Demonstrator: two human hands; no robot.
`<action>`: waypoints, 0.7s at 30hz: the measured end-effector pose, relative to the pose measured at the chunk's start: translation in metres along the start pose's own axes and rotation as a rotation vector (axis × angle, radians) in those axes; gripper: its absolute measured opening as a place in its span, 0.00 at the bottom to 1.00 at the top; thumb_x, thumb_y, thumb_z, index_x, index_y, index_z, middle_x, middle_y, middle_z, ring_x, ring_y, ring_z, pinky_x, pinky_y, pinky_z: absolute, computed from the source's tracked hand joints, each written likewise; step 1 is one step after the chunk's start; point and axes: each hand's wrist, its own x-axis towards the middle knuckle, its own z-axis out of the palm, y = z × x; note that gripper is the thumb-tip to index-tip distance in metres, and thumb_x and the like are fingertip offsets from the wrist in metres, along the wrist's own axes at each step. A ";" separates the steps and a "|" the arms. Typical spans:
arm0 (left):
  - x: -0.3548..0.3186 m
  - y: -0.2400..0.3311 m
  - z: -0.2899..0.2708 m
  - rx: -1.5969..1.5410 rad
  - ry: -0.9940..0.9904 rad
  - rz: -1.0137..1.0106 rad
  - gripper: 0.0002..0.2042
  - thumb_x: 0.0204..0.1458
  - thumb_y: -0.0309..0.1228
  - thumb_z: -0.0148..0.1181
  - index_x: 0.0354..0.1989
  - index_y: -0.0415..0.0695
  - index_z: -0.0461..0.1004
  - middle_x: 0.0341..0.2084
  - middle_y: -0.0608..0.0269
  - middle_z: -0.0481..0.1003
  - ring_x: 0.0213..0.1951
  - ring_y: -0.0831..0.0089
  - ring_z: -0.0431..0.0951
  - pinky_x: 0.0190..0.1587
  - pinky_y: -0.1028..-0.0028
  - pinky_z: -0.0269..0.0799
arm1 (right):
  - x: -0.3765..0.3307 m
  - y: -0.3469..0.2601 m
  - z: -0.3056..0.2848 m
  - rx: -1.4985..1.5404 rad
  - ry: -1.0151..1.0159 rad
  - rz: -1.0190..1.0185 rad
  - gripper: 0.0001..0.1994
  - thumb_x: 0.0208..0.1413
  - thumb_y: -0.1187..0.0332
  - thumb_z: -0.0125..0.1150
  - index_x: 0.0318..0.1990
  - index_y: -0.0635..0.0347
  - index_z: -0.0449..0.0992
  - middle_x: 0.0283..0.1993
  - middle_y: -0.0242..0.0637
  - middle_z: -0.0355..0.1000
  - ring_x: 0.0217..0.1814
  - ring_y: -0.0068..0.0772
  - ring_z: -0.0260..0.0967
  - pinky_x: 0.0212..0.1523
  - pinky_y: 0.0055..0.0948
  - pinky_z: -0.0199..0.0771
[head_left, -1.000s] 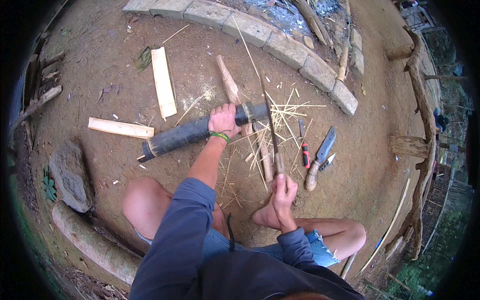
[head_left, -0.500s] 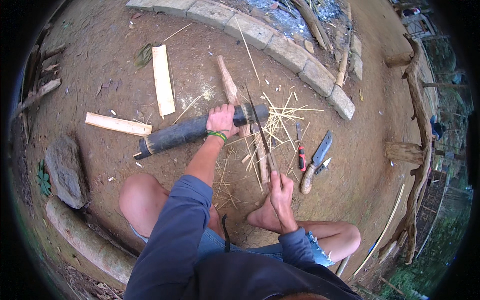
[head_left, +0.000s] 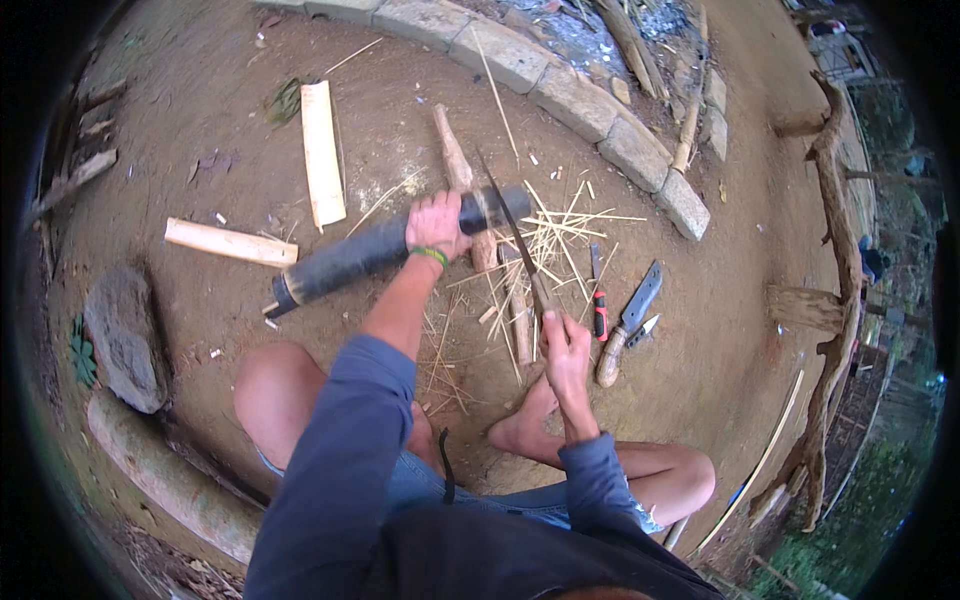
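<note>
A dark, blackened bamboo tube (head_left: 350, 262) lies slanted across the ground, propped near its right end on a rough wooden stick (head_left: 455, 160). My left hand (head_left: 437, 225) is closed over the tube from above, right of its middle. In my right hand (head_left: 566, 345) is the wooden handle of a hand saw (head_left: 517, 235), its long, narrow, dark blade lying across the tube near the right end. The blade shows almost edge-on, so its teeth cannot be made out. Thin split bamboo sticks (head_left: 560, 235) are scattered beside that end.
Right of the saw lie a red-and-black handled tool (head_left: 600, 318), a sheathed knife with a wooden handle (head_left: 637, 300) and a small knife (head_left: 648, 328). Two split bamboo pieces (head_left: 322, 155) (head_left: 230, 243) lie at left. A stone (head_left: 125, 340), a log (head_left: 165, 480) and a block kerb (head_left: 570, 105) surround the spot.
My right hand and the saw have moved forward, away from me, so the blade reaches farther past the tube. The tube has shifted slightly left and up in view; my left hand keeps its grip.
</note>
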 end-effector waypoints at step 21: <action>-0.015 0.015 -0.009 0.046 -0.044 0.016 0.39 0.31 0.48 0.79 0.55 0.48 0.69 0.47 0.56 0.73 0.52 0.55 0.77 0.55 0.55 0.73 | 0.018 0.151 -0.161 -0.785 0.850 0.231 0.23 0.63 0.52 0.54 0.38 0.69 0.78 0.34 0.62 0.77 0.39 0.68 0.76 0.43 0.55 0.74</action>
